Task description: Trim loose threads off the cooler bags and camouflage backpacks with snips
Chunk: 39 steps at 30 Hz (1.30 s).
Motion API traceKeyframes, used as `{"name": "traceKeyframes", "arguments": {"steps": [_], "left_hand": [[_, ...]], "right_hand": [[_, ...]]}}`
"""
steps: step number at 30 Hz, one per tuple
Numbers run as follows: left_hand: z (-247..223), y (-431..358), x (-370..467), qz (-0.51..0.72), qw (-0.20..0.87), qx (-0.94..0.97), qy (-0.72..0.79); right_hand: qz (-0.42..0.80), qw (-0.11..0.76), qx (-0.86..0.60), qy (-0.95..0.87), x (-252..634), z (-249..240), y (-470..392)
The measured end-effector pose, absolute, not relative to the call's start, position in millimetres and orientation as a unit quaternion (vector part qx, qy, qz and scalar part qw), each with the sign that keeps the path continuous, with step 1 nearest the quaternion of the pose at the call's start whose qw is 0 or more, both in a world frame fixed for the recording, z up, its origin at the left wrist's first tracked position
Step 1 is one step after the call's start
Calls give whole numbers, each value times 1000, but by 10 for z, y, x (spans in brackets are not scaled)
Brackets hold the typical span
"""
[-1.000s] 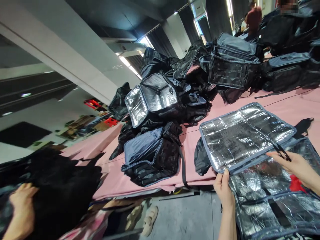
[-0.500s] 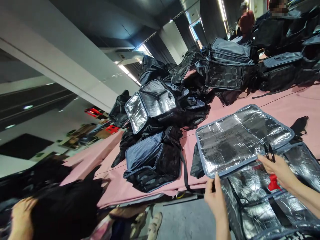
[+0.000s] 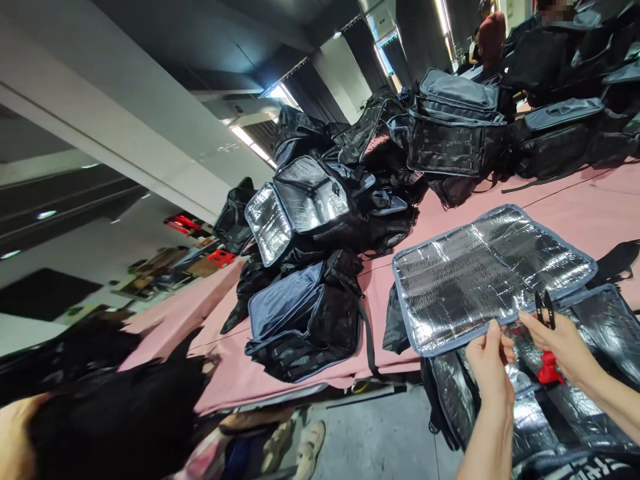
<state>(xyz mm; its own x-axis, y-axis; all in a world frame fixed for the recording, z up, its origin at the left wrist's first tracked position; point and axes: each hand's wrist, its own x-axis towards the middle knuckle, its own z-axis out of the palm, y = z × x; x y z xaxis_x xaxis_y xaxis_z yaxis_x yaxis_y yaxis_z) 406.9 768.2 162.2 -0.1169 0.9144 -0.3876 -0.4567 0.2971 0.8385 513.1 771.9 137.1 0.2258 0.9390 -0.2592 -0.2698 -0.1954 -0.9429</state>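
My left hand [image 3: 491,367] is closed, with thumb and fingers pinching the blue-trimmed near edge of a silver-lined bag flap [image 3: 493,267]. Just right of it, my right hand [image 3: 560,340] is at the same edge, thumb and index finger together. Tucked in that hand is a pair of thread snips [image 3: 546,308]; its dark blades point up and a red part shows below the palm. Below both hands the open insulated bag [image 3: 603,327] shows its silver foil inside, partly covered by my arms.
On the pink-covered table [image 3: 545,193] lie an open blue-lined bag [image 3: 305,327], a foil-lined bag [image 3: 315,193] and several more black bags. At far left a co-worker's hand [image 3: 20,433] holds black fabric [image 3: 115,420]. Sandalled feet [image 3: 310,447] stand below. People are at the back right.
My left hand has moved right along the flap's edge, from its near left corner to beside my right hand. The co-worker's hand at left has shifted left and down.
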Motion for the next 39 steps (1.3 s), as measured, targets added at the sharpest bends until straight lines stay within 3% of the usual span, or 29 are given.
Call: {"name": "traceKeyframes", "arguments": {"steps": [5, 10, 15, 24, 33, 39], "left_hand": [[1563, 7725, 4131, 579, 615, 196, 499], [1536, 7711, 4139, 582, 602, 206, 507], [1529, 7699, 4160, 585, 585, 229, 513], [1510, 7679, 4149, 582, 583, 230, 518], [1499, 7688, 4155, 577, 575, 245, 526], [1507, 7689, 4153, 572, 581, 237, 529]], "right_hand": [[497, 509, -569, -412, 5320, 1397, 7623], [301, 421, -627, -583, 5478, 1450, 7455], [216, 345, -644, -648, 5514, 1405, 7443], [261, 341, -624, -653, 5561, 1431, 7468], [333, 457, -623, -540, 5477, 1335, 7430], [296, 461, -649, -528, 5513, 1310, 7415]]}}
